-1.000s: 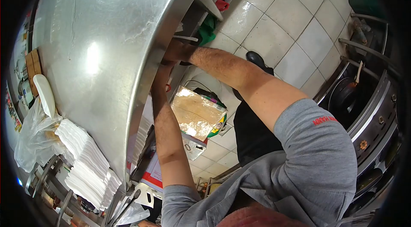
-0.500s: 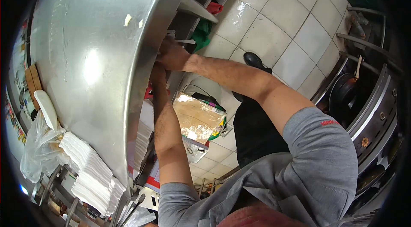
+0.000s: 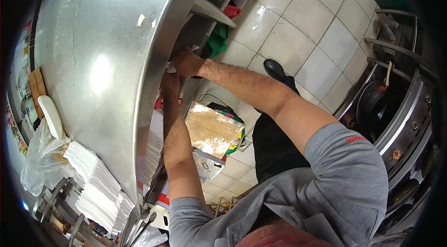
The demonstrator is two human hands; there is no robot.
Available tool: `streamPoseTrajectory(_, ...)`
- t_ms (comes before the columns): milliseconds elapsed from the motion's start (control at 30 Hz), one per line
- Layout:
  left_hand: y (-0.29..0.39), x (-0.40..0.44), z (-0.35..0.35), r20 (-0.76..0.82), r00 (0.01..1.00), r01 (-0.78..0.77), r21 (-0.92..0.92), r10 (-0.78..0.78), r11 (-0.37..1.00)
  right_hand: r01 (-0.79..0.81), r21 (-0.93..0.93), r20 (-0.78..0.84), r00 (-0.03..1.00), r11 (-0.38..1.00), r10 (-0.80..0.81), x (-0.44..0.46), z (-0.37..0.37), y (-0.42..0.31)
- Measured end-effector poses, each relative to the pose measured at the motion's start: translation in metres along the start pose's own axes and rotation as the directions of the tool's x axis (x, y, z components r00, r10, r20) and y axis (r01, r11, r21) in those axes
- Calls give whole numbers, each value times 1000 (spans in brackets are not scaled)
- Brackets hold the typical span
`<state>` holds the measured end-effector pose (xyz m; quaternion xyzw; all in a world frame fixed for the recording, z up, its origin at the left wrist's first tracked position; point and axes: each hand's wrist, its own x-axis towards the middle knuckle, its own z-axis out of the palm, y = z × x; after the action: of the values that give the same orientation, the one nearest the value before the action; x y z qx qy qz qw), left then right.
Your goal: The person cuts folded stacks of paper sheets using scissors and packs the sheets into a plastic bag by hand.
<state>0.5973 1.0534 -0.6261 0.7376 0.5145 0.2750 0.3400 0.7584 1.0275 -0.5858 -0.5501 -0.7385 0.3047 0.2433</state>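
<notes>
White slip [image 3: 171, 67] shows between the two hands, just beside the near edge of the steel table [image 3: 107, 56] and below the level of its top. A second white piece [image 3: 194, 47] projects at the far side of the right hand [image 3: 188, 62]; whether the two pieces are joined cannot be determined.

Right hand: bent at the wrist, adjacent to the slip. The fingers are curled, but their tips are concealed; whether they grip the slip cannot be determined.

Left hand [image 3: 170, 82]: located below the right hand in the view, near the slip. The fingers are largely hidden by the table edge and shadow; their state cannot be determined. A red item [image 3: 159, 102] is beside the left wrist.

Surroundings: a green item [image 3: 218, 41] is located beyond the right hand, near a red item on the floor side. A box with a shiny top [image 3: 214, 128] is positioned between the forearms. The tabletop carries two pale scraps [image 3: 140, 20]; white trays [image 3: 100, 191] are stacked at its corner, next to a clear plastic bag [image 3: 39, 165].
</notes>
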Motion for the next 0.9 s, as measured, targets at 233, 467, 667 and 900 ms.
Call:
streamPoseTrajectory(233, 47, 12, -12, -72, 924, -263, 592, 376, 762, -92, -121, -531, 847, 988, 14, -5, -30, 40)
streamPoseTrajectory(467, 38, 16, -83, -143, 987, 99, 182, -74, 978, -145, -240, -563, 826, 960, -16, 6, -26, 68)
streamPoseTrajectory(667, 56, 14, -114, -289, 943, 144, -85, -162, 986, -254, -240, -502, 858, 937, 105, -26, -36, 16)
streamPoseTrajectory(900, 82, 6, -121, -405, 887, 71, -355, -222, 932, 278, -136, -273, 912, 951, -306, -25, 0, 4)
